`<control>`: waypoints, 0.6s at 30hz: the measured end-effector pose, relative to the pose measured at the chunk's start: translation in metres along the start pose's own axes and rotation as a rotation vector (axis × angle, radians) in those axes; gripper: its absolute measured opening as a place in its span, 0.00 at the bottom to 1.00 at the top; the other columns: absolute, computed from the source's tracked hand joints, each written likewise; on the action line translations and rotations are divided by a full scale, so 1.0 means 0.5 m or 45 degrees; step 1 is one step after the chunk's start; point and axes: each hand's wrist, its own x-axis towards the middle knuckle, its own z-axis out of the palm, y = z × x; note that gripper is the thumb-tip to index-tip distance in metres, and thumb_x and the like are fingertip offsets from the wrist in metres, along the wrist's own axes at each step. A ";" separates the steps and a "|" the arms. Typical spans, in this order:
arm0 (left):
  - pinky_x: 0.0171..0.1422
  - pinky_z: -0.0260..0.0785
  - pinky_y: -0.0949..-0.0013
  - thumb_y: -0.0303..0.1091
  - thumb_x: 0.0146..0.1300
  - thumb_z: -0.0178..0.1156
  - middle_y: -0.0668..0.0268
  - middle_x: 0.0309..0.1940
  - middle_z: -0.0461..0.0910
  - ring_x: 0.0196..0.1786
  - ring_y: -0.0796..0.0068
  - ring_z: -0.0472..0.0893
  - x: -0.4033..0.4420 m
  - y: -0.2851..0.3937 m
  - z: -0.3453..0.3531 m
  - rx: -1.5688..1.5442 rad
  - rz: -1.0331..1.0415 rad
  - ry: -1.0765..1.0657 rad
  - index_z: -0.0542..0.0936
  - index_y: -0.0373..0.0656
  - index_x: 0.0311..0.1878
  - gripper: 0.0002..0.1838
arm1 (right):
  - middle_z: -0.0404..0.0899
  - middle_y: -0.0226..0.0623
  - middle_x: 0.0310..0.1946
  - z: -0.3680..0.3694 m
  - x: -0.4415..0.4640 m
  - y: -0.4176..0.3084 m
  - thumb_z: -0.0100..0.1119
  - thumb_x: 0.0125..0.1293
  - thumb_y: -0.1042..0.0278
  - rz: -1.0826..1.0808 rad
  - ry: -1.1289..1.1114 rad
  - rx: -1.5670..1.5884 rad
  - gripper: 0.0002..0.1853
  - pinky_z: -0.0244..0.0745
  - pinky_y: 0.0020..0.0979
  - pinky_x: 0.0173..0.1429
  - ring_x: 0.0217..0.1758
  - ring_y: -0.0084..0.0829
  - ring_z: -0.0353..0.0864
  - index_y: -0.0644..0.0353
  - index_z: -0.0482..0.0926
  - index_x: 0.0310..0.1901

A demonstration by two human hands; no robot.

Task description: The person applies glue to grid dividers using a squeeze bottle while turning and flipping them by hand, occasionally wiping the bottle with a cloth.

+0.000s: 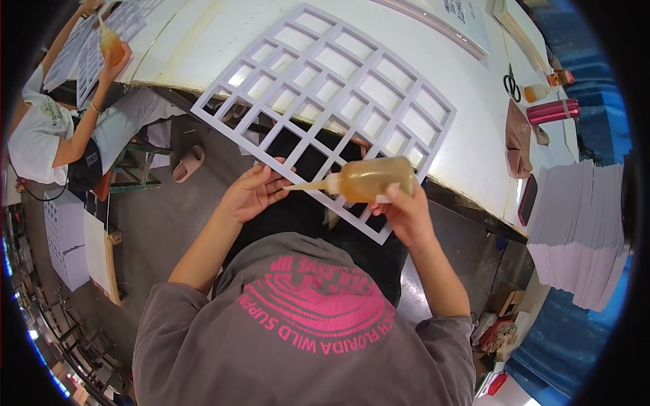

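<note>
A white grid frame (323,88) with many rectangular openings lies partly on the white table, its near edge jutting out over my lap. My right hand (406,215) is wrapped round a squeeze bottle (376,179) of amber liquid, held on its side above the frame's near right part. The bottle's thin nozzle points left, its tip close to the near edge and my left hand. My left hand (254,193) is at that near edge, its fingers curled at the frame strip, some of them behind it.
The white table (474,145) carries black scissors (512,84), a red-pink flask (553,111) and a brown pouch (518,142). Stacked white sheets (579,230) stand at the right. At the left a co-worker (51,132) holds another amber bottle (110,42). A slipper (189,164) lies on the floor.
</note>
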 end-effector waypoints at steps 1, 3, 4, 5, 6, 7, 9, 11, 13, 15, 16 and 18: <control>0.57 0.71 0.63 0.40 0.68 0.52 0.58 0.55 0.75 0.55 0.67 0.76 0.002 0.001 -0.002 -0.027 0.044 0.018 0.70 0.43 0.59 0.19 | 0.77 0.41 0.36 -0.030 0.007 -0.006 0.62 0.61 0.64 -0.012 -0.007 0.065 0.24 0.76 0.26 0.31 0.31 0.30 0.80 0.67 0.64 0.52; 0.56 0.71 0.63 0.41 0.68 0.52 0.58 0.54 0.75 0.54 0.68 0.77 0.011 0.007 -0.019 -0.085 0.127 0.044 0.71 0.44 0.58 0.19 | 0.77 0.40 0.36 -0.088 0.030 -0.021 0.59 0.63 0.61 -0.127 0.118 0.144 0.20 0.76 0.27 0.32 0.32 0.31 0.80 0.67 0.68 0.49; 0.55 0.72 0.64 0.41 0.68 0.51 0.58 0.54 0.76 0.53 0.68 0.77 0.018 0.012 -0.029 -0.193 0.149 0.084 0.71 0.44 0.57 0.18 | 0.77 0.40 0.35 -0.108 0.045 -0.038 0.60 0.63 0.62 -0.236 0.229 0.141 0.20 0.76 0.27 0.33 0.32 0.31 0.79 0.66 0.68 0.49; 0.54 0.72 0.64 0.41 0.69 0.50 0.58 0.54 0.76 0.53 0.68 0.77 0.023 0.012 -0.032 -0.220 0.169 0.104 0.72 0.44 0.57 0.18 | 0.77 0.41 0.35 -0.132 0.058 -0.058 0.60 0.62 0.62 -0.346 0.339 0.136 0.20 0.75 0.27 0.33 0.31 0.31 0.79 0.66 0.68 0.49; 0.54 0.73 0.64 0.41 0.69 0.50 0.58 0.53 0.76 0.53 0.68 0.77 0.022 0.016 -0.024 -0.248 0.188 0.127 0.72 0.44 0.56 0.18 | 0.76 0.41 0.35 -0.160 0.074 -0.074 0.61 0.62 0.62 -0.444 0.428 0.084 0.20 0.74 0.27 0.34 0.31 0.31 0.78 0.66 0.67 0.48; 0.54 0.73 0.64 0.41 0.69 0.50 0.58 0.53 0.76 0.53 0.68 0.77 0.022 0.017 -0.019 -0.275 0.209 0.151 0.72 0.44 0.56 0.17 | 0.76 0.42 0.35 -0.187 0.091 -0.089 0.61 0.62 0.62 -0.542 0.515 0.033 0.20 0.73 0.27 0.34 0.30 0.31 0.78 0.66 0.67 0.48; 0.54 0.73 0.64 0.40 0.69 0.49 0.58 0.53 0.76 0.54 0.67 0.77 0.018 0.007 -0.015 -0.224 0.102 0.140 0.70 0.43 0.59 0.19 | 0.75 0.43 0.36 -0.225 0.117 -0.114 0.63 0.60 0.63 -0.600 0.592 0.029 0.22 0.72 0.28 0.36 0.31 0.32 0.77 0.66 0.65 0.49; 0.54 0.73 0.63 0.40 0.69 0.49 0.58 0.54 0.76 0.54 0.66 0.77 0.010 -0.011 -0.012 -0.168 -0.049 0.046 0.70 0.43 0.60 0.19 | 0.75 0.43 0.37 -0.250 0.137 -0.131 0.63 0.60 0.63 -0.622 0.661 0.041 0.23 0.73 0.28 0.36 0.31 0.32 0.77 0.67 0.64 0.49; 0.55 0.73 0.62 0.39 0.70 0.47 0.58 0.53 0.76 0.55 0.65 0.77 0.003 -0.032 0.017 -0.111 -0.106 0.048 0.68 0.41 0.62 0.20 | 0.75 0.44 0.37 -0.254 0.151 -0.146 0.64 0.59 0.63 -0.631 0.640 0.013 0.24 0.73 0.28 0.35 0.31 0.33 0.78 0.68 0.64 0.49; 0.55 0.73 0.62 0.38 0.71 0.46 0.57 0.52 0.76 0.55 0.64 0.77 0.001 -0.044 0.026 -0.065 -0.141 -0.019 0.68 0.40 0.62 0.20 | 0.75 0.44 0.37 -0.254 0.161 -0.151 0.65 0.59 0.63 -0.642 0.638 -0.048 0.25 0.73 0.28 0.35 0.31 0.33 0.79 0.68 0.64 0.49; 0.55 0.73 0.61 0.38 0.71 0.45 0.56 0.53 0.76 0.56 0.63 0.77 0.000 -0.044 0.030 -0.118 -0.156 -0.033 0.67 0.38 0.62 0.21 | 0.75 0.44 0.37 -0.253 0.165 -0.150 0.65 0.59 0.63 -0.646 0.653 -0.039 0.25 0.73 0.28 0.35 0.31 0.33 0.79 0.68 0.64 0.49; 0.56 0.73 0.61 0.39 0.72 0.44 0.56 0.53 0.76 0.56 0.63 0.77 -0.001 -0.042 0.036 -0.088 -0.170 -0.049 0.67 0.39 0.63 0.21 | 0.75 0.45 0.37 -0.250 0.168 -0.146 0.65 0.59 0.64 -0.653 0.677 -0.024 0.25 0.74 0.28 0.34 0.30 0.33 0.79 0.69 0.64 0.49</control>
